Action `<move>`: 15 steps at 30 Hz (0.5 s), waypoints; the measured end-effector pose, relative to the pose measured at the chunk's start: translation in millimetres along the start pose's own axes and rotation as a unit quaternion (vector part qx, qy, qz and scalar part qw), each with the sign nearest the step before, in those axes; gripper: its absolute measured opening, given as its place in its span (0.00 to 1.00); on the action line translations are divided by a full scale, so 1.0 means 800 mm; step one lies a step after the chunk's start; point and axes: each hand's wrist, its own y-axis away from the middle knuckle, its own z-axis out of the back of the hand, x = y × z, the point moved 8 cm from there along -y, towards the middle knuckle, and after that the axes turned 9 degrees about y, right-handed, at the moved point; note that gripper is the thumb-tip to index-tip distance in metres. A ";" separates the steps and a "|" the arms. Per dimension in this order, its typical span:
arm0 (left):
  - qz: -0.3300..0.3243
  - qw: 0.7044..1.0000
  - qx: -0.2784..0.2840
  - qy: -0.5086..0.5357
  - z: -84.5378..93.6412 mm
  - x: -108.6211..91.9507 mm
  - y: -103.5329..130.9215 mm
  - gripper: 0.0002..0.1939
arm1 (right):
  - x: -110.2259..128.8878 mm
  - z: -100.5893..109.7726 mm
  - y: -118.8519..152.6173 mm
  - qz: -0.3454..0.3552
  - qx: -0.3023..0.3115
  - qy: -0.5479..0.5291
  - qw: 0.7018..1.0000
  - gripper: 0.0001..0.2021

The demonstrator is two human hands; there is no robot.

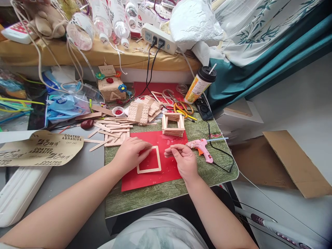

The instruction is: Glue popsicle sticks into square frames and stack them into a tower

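A square frame of craft sticks [160,160] lies flat on a sheet of red paper [168,174]. My left hand [133,154] covers the upper left of this square, its fingers bent and closed on the top stick; that corner is hidden beneath them. To the right of the square, my right hand [184,159] hovers over the red paper with thumb and fingertips pinched together. Whatever is in that pinch, if anything, is too small to make out. Just beyond the right hand rests a pink glue gun [204,148], a glue stick jutting from its back.
Behind the paper stands a stacked craft-stick box [173,129]. Loose craft sticks [111,129] and stick panels [138,112] lie to the left. Scissors [188,109] and a tilted drink cup [199,84] are at the back right. Sandpaper [59,148] lies far left.
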 end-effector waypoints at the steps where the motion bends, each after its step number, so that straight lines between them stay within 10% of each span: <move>1: 0.001 1.000 0.000 0.002 0.000 0.000 0.000 0.07 | 0.003 -0.001 -0.001 0.014 0.003 0.007 1.000 0.09; 7: -0.045 0.999 -0.005 0.029 0.004 -0.011 0.000 0.07 | 0.020 -0.002 -0.003 0.084 0.012 0.051 0.995 0.07; 15: -0.113 0.990 -0.030 0.079 0.011 -0.030 0.007 0.10 | 0.026 -0.036 0.010 0.096 0.182 0.097 0.974 0.09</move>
